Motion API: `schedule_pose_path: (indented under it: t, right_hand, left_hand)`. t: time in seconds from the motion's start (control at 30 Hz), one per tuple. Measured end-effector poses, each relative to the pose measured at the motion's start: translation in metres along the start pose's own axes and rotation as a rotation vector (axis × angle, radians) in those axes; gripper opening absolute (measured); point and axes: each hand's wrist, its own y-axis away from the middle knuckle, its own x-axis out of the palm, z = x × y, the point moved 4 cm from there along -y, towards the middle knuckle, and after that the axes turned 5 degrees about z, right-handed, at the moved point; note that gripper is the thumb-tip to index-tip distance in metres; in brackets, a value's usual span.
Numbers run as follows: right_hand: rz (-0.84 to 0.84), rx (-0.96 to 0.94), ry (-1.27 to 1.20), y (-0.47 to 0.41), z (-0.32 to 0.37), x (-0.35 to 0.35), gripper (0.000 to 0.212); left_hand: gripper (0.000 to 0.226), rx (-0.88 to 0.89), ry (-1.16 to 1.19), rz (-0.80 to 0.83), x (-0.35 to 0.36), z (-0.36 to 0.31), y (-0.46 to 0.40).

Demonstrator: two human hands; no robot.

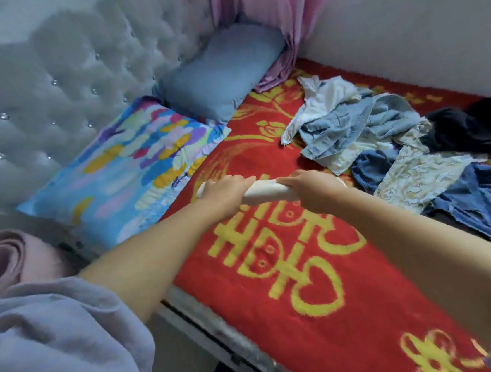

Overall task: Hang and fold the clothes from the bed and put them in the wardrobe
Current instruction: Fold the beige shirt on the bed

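Grey tufted headboard (44, 95) with crystal buttons ran along the left, bed covered by a red blanket (278, 273) with yellow pattern. Two pillows sat against the headboard: a multicolour one (123, 169) and a plain blue one (221, 69) just beside it, in the corner. Pink curtain (276, 14) hung into that corner, touching the blanket; plain white wall (403, 21) ran along the far side, lighting soft and even.

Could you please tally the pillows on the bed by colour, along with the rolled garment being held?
Plain pale-blue pillow: 1
Multicoloured patterned pillow: 1
Rolled cream fabric garment, gripped by left hand and right hand: 1
Total: 3
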Motion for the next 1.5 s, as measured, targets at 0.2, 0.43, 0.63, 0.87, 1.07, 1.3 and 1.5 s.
schedule_pose_path:
  t: [0.2, 0.43, 0.63, 0.87, 1.07, 1.3, 1.5]
  right_hand:
    - [0.054, -0.312, 0.159, 0.013, 0.122, 0.000, 0.051]
    - [0.187, -0.763, 0.307, 0.053, 0.337, 0.036, 0.050]
    - [0.243, -1.011, 0.449, 0.126, 0.524, 0.081, 0.062]
    - [0.301, -1.130, 0.520, 0.211, 0.709, 0.141, 0.050]
    - [0.319, -1.205, 0.516, 0.243, 0.822, 0.168, 0.049]
    - [0.384, -1.208, 0.556, 0.203, 0.911, 0.192, 0.051]
    - [0.430, -1.192, 0.525, 0.131, 0.989, 0.208, 0.048]
  left_hand:
    - [0.068, -0.284, 0.184, -0.029, 0.045, 0.053, 0.142]
    - [0.063, -0.672, 0.270, -0.067, 0.116, 0.116, 0.363]
    - [0.051, -0.913, 0.377, -0.045, 0.196, 0.147, 0.549]
    - [0.055, -1.081, 0.470, -0.007, 0.285, 0.184, 0.728]
    - [0.044, -1.141, 0.547, -0.004, 0.330, 0.233, 0.827]
    - [0.058, -1.126, 0.608, 0.027, 0.372, 0.317, 0.856]
    - [0.057, -1.111, 0.661, 0.024, 0.403, 0.411, 0.857]
